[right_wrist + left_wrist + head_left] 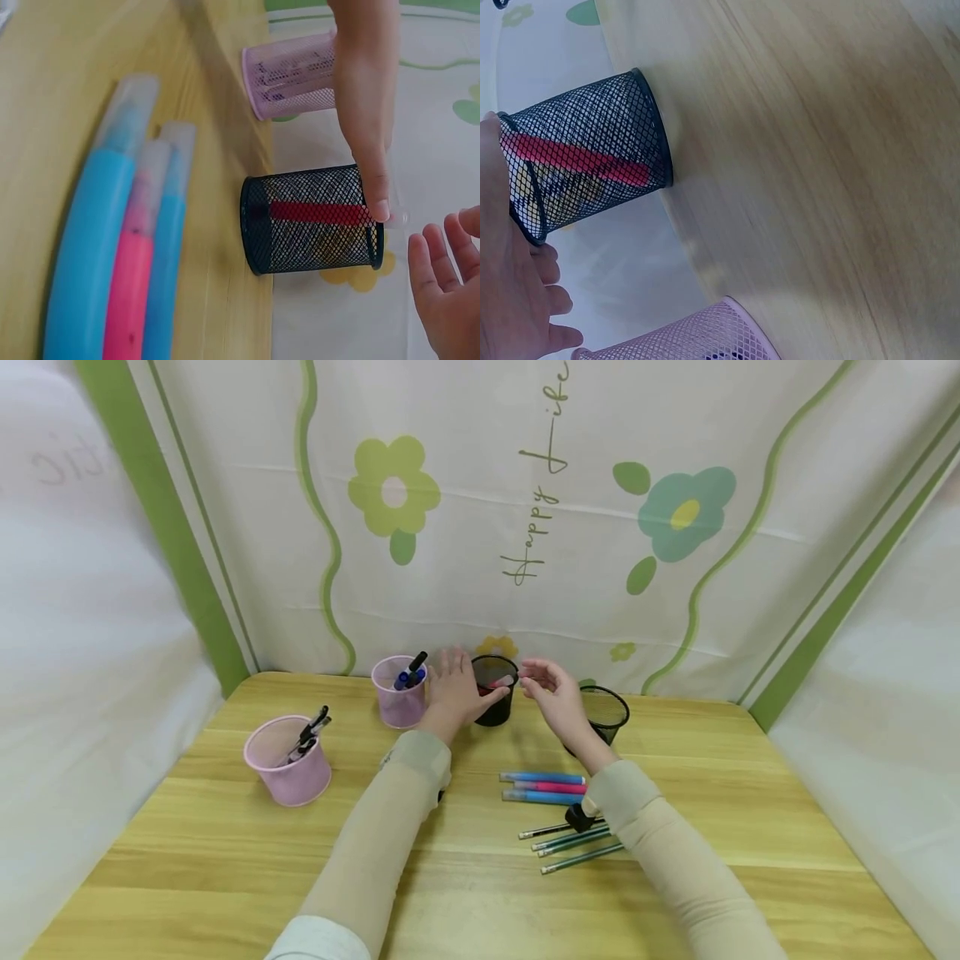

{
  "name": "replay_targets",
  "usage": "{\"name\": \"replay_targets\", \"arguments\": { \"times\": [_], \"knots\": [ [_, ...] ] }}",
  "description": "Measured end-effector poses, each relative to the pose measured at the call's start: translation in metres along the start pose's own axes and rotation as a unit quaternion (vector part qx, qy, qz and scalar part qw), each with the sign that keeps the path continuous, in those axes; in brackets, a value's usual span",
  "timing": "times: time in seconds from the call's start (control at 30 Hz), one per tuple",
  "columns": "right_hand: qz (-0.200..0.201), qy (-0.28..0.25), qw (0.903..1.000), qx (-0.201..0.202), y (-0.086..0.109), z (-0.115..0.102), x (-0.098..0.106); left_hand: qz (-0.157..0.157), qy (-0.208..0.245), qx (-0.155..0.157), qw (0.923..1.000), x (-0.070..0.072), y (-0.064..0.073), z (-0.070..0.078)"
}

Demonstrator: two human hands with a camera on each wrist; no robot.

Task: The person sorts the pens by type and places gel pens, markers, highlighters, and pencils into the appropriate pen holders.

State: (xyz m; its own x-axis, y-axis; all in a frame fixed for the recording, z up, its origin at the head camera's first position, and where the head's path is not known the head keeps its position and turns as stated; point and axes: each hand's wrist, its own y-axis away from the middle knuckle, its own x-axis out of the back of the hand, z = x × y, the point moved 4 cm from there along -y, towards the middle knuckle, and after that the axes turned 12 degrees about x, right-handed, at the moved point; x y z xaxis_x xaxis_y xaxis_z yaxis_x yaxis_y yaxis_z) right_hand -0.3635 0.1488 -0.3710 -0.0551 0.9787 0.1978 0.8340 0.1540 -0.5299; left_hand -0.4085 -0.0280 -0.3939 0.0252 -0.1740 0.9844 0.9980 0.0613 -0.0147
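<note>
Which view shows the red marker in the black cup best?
Right wrist: the red marker shows through the black cup, pale end past its rim. Left wrist shows only the body; head, mainly the upper end.

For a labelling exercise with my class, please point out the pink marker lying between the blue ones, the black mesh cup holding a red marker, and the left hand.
Pink marker [130,289]: right wrist view, on its barrel.
Black mesh cup [594,132]: left wrist view, on its side wall.
Left hand [453,695]: head view, on its back.
</note>
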Motion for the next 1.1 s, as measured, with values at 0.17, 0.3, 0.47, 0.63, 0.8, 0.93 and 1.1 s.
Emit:
{"name": "replay_targets", "arguments": {
  "times": [0.17, 0.3, 0.47, 0.63, 0.8, 0.93, 1.1],
  "knots": [
    [-0.026, 0.015, 0.9995, 0.013, 0.008, -0.002, 0.005, 0.006, 0.005, -0.001, 1.0, 0.001, 0.001, 0.001],
    [-0.04, 0.026, 0.9988, 0.012, 0.014, -0.004, 0.011, 0.006, 0.005, -0.003, 1.0, 0.002, 0.002, 0.002],
    [-0.071, 0.034, 0.9969, -0.002, 0.021, -0.004, 0.015, 0.005, 0.004, -0.005, 1.0, 0.002, 0.001, 0.003],
    [-0.13, 0.04, 0.9907, -0.011, 0.028, -0.002, 0.014, 0.001, -0.002, 0.001, 1.0, -0.001, 0.0, -0.001],
    [-0.179, 0.058, 0.9819, -0.018, 0.037, 0.001, 0.015, -0.004, 0.004, 0.003, 1.0, -0.003, -0.002, -0.004],
    [-0.218, 0.061, 0.9737, -0.024, 0.042, 0.003, 0.018, -0.004, 0.011, 0.002, 0.9999, -0.004, -0.003, -0.003],
    [-0.26, 0.069, 0.9628, -0.022, 0.049, 0.008, 0.022, -0.002, 0.01, 0.0, 0.9999, -0.004, -0.004, -0.001]
  ]
}}
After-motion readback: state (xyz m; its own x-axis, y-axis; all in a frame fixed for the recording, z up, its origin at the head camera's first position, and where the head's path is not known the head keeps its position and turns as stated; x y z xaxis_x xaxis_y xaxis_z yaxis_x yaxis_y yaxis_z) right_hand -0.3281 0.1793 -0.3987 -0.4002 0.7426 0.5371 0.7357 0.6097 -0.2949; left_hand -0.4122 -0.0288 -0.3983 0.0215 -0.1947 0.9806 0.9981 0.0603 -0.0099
